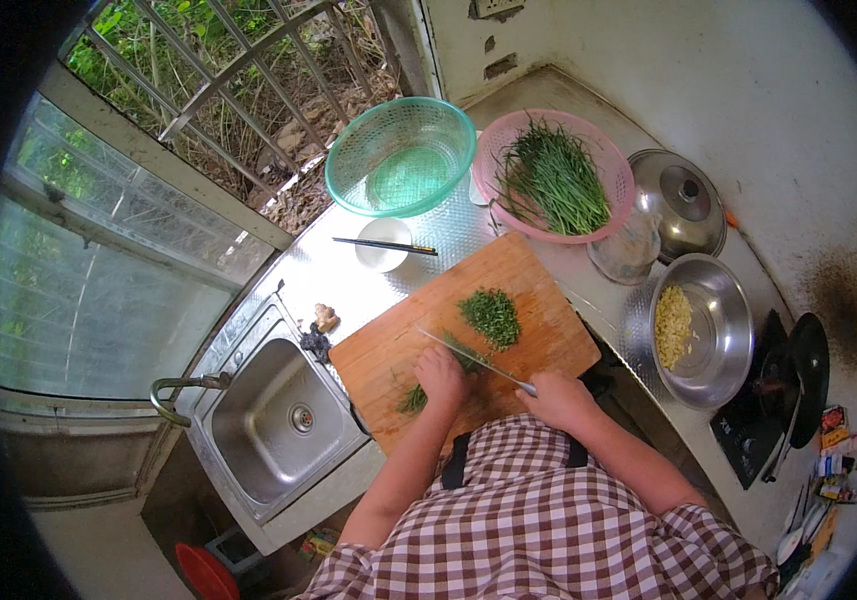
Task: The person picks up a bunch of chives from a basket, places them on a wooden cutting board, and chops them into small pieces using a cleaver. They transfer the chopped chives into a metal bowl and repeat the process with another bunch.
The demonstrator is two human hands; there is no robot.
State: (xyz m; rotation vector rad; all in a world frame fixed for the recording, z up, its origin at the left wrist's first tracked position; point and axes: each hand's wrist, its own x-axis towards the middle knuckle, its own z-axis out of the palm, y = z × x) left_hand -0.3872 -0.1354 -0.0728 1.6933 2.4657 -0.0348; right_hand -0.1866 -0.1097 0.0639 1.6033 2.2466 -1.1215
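My right hand [557,399] is closed around the handle of a kitchen knife [479,360], whose blade slants across the wooden cutting board [391,322]. Close to the blade, my left hand [442,377] presses on a bunch of green chives, with cut ends [413,399] showing at its left and more greens by the blade. Beyond the knife lies a pile of finely chopped chives [491,318]. Whole chives [559,180] fill much of a pink plastic colander [616,150] behind the board. Part of the held bunch is hidden by my left hand.
A steel sink [263,420] with a faucet [186,388] is at left, ginger [325,318] beside it. Behind stand a white bowl [382,259] with black chopsticks [398,246] across it and a green colander [407,172]. At right are a steel basin [717,352] holding yellow pieces [673,322] and a pan [807,375].
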